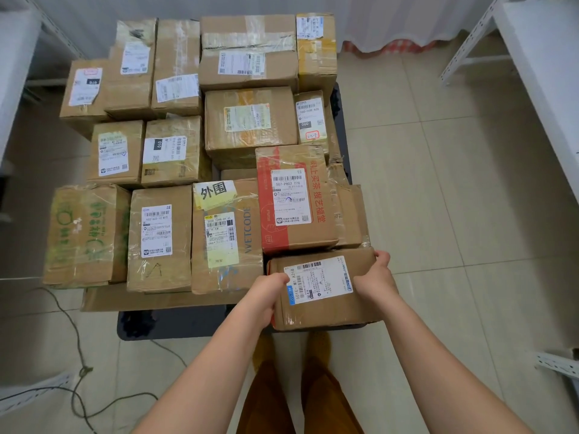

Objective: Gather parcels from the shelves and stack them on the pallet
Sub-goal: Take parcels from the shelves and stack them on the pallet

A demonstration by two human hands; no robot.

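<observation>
A small brown parcel [322, 311] with a white shipping label sits at the near right corner of the dark pallet [163, 324]. My left hand [266, 296] grips its left edge, fingers curled over the top. My right hand [374, 277] grips its right edge. Just behind it lies a red-and-brown parcel [294, 198]. Several taped cardboard parcels [225, 236] cover the pallet in rows up to the far wall.
White metal shelving stands at the right [545, 76] and at the left [15, 73]. A thin cable [78, 355] trails over the tiled floor at the near left. Open tiled floor [454, 214] lies right of the pallet. A white curtain hangs behind.
</observation>
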